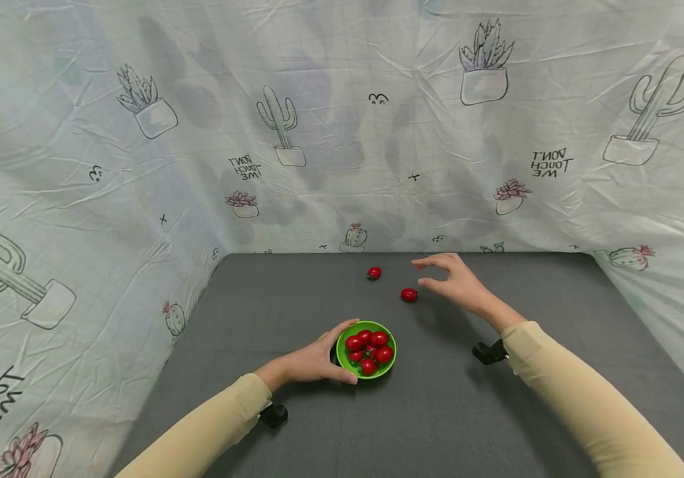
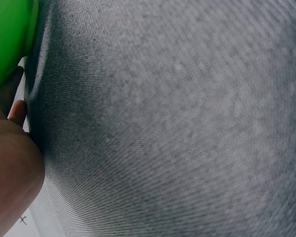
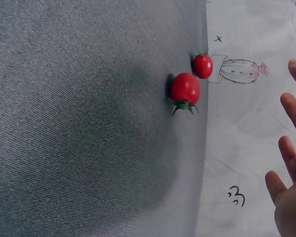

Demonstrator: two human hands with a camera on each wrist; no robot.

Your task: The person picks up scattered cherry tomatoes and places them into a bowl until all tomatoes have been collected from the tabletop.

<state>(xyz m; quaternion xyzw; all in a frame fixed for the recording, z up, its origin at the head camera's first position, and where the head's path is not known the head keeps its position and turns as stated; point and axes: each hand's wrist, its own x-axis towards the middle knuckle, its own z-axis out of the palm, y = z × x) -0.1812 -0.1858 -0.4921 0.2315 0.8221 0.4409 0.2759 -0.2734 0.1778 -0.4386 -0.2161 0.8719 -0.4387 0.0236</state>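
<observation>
A printed cloth backdrop (image 1: 342, 133) wraps the left, far and right sides of a grey tabletop (image 1: 437, 411). It carries line drawings of cacti and potted succulents, and its lettering shows mirrored: "DON'T TOUCH ME" can be made out at the lower left, cut by the frame edge, again above the far edge left of centre, and once more at the upper right.

Toward the near edge and left of the table's middle, the left hand (image 1: 312, 362) cups a green bowl (image 1: 345, 362), thumb along the near rim and fingers curled round the far-left rim, so it grips the bowl. The bowl holds a heap of cherry tomatoes (image 1: 368, 348); those underneath are partly hidden, so their count is uncertain. In the left wrist view only a sliver of the bowl's green wall shows at the upper left corner, with the heel of the hand blurred below it; the grey cloth fills the rest.

Near the far edge, around its middle, lies a far tomato (image 1: 374, 273). Just right of it and a little nearer lies a second tomato (image 1: 409, 295), its green stalk plain in the right wrist view.

The right hand (image 1: 458, 282) hovers just right of that second tomato, fingers spread and relaxed, holding nothing and touching neither fruit. The right wrist view shows only fingertips at its right edge. A dark wrist mount (image 1: 489, 352) peeks from the beige sleeve (image 1: 581, 405).
</observation>
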